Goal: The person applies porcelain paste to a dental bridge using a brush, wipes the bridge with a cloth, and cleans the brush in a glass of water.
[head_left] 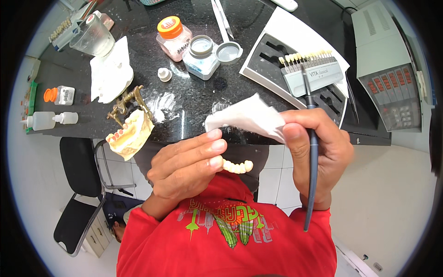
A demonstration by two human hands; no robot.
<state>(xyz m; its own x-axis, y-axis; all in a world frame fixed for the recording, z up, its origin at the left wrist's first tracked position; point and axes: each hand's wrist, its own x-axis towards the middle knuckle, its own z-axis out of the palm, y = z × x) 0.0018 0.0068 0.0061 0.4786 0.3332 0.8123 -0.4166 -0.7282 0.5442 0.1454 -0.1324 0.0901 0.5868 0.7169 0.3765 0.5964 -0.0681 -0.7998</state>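
Observation:
My left hand [184, 164] has its fingers closed on one end of a dental bridge [237, 166], a curved row of cream artificial teeth. The rest of the row sticks out to the right of the fingertips. Between thumb and forefinger, my right hand [325, 152] pinches a folded white tissue [249, 116]. The same hand also holds a slim brush [313, 164] with a dark blue handle, its pointed tip upward. The tissue's far end reaches over to my left fingertips. A yellowish dental cast [134, 134] on a brass articulator [134, 102] stands at the table's near edge, left of my hands.
On the black speckled tabletop [138, 69] are an orange-lidded jar [173, 39], an open flip-lid jar [201, 64], a tissue [110, 71], small bottles [44, 120] and a clear cup [94, 39]. A tooth shade guide [314, 76] lies in a case at right, near a control unit [390, 83].

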